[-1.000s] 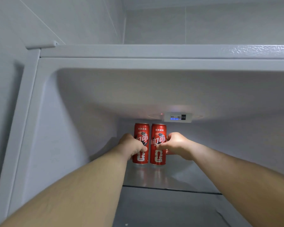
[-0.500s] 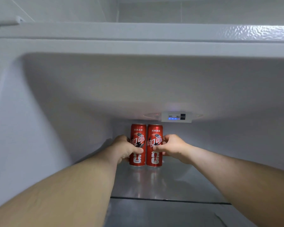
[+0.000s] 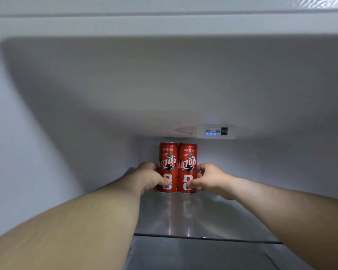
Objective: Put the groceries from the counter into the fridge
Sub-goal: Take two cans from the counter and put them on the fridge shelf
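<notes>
Two red soda cans stand upright at the back of the fridge [image 3: 47, 133], side by side and touching, on a glass shelf [image 3: 213, 215] just below the small control panel [image 3: 216, 131] with its blue lights. The left hand [image 3: 150, 176] grasps the left can [image 3: 168, 166] low on its body, thumb across the front and fingers curled round the far side. The right hand [image 3: 209, 178] holds the right can [image 3: 187, 168] the same way, thumb pressed near the bottom of the label.

These look like full, sealed cans, so probably fairly heavy for their size, stiff while unopened, and smooth enough to slip if damp (thin walls would dent under a hard squeeze). A wrap round the middle or lower body, as here, seems the sound place to hold them. Tall and narrow, they could tip on slick glass, so both bases should sit flat before the fingers let go. Both cans appear to be resting on the shelf.
</notes>
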Available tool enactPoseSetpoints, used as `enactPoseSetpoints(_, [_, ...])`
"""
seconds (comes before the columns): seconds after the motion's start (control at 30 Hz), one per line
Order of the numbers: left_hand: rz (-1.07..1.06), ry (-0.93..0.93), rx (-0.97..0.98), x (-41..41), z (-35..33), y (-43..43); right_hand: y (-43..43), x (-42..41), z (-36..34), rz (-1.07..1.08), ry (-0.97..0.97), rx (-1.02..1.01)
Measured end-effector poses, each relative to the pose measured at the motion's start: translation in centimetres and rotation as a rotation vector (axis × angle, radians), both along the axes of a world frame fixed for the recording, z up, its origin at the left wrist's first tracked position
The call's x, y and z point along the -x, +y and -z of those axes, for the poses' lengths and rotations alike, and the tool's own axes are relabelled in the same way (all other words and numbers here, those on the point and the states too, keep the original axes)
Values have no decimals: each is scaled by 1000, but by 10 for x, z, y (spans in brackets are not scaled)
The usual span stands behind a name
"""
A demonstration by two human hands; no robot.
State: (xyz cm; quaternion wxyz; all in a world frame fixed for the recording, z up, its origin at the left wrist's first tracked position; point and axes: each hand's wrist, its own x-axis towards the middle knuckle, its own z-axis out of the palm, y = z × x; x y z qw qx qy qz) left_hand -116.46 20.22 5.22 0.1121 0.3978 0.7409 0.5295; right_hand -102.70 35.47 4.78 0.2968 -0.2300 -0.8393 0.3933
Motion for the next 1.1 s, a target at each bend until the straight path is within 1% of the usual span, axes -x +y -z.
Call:
enactPoseSetpoints(0.17, [17, 6, 27, 2, -3, 3, 2, 5, 4, 26, 20, -3])
enactPoseSetpoints(0.87, [11, -10, -1, 8, 0, 12, -4, 4, 5, 106, 12, -12])
enactPoseSetpoints(1.1, [13, 15, 2, 6, 1, 14, -4, 4, 6, 118, -2, -33])
